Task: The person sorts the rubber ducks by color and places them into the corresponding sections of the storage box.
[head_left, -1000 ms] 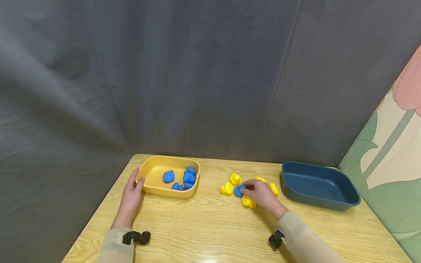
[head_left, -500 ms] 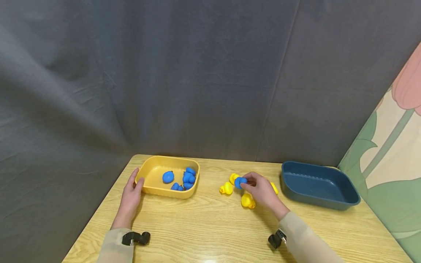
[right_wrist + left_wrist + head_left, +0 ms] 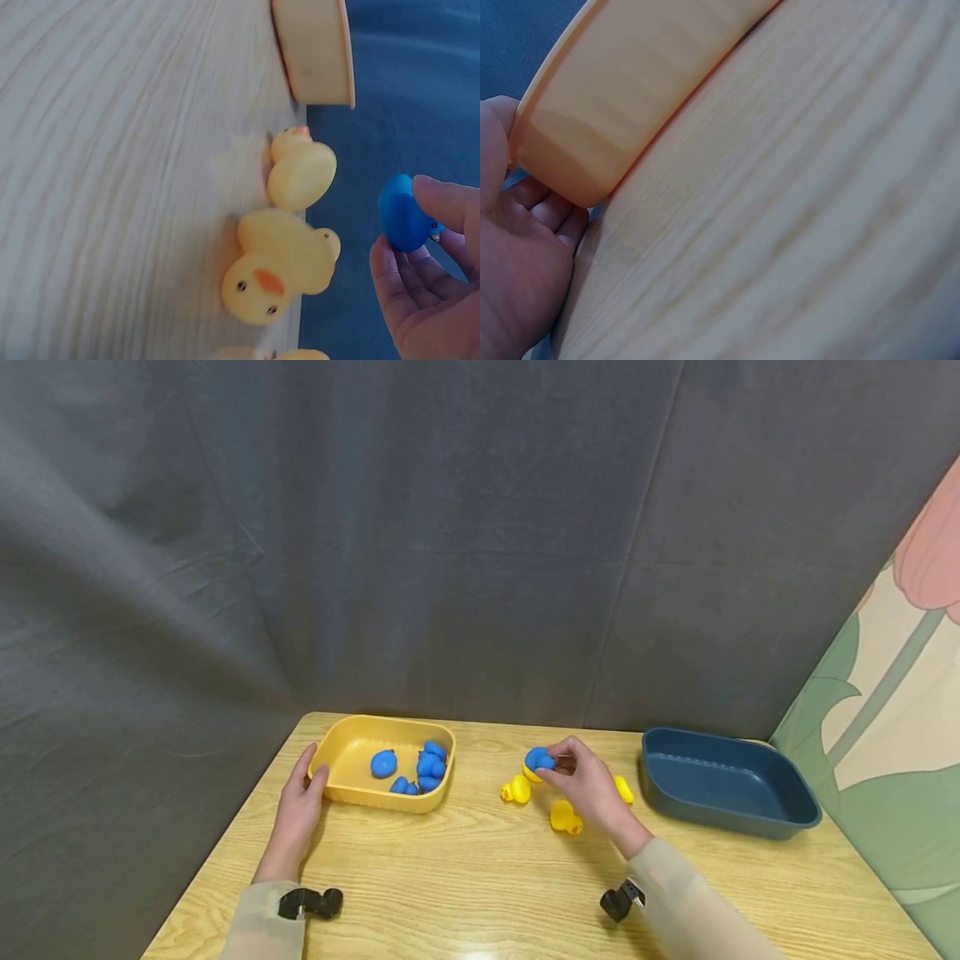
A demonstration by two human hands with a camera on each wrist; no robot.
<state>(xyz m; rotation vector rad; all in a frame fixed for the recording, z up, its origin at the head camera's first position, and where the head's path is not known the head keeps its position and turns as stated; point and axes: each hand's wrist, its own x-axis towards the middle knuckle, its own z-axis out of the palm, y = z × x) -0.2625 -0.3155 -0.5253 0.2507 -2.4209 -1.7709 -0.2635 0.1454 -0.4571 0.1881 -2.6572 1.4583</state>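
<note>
My right hand (image 3: 561, 767) pinches a blue rubber duck (image 3: 537, 758) between thumb and fingers, lifted a little above the table. In the right wrist view the blue duck (image 3: 403, 214) sits at my fingertips (image 3: 448, 201), above two yellow ducks (image 3: 302, 173) (image 3: 280, 267). Several yellow ducks (image 3: 517, 789) (image 3: 564, 817) (image 3: 623, 789) lie on the table around that hand. My left hand (image 3: 303, 789) rests with relaxed fingers against the left end of the yellow tray (image 3: 351, 762), which holds several blue ducks (image 3: 430, 766). The left wrist view shows that tray's wall (image 3: 645, 82) beside my palm (image 3: 517, 277).
A dark blue tray (image 3: 731, 814) with nothing in it stands at the right of the wooden table (image 3: 465, 877). A grey curtain hangs behind the table's far edge. A patterned panel stands along the right side.
My right hand has lifted the blue duck off the table from among the yellow ducks and moved it up and slightly left. The left hand has stayed at the yellow tray.
</note>
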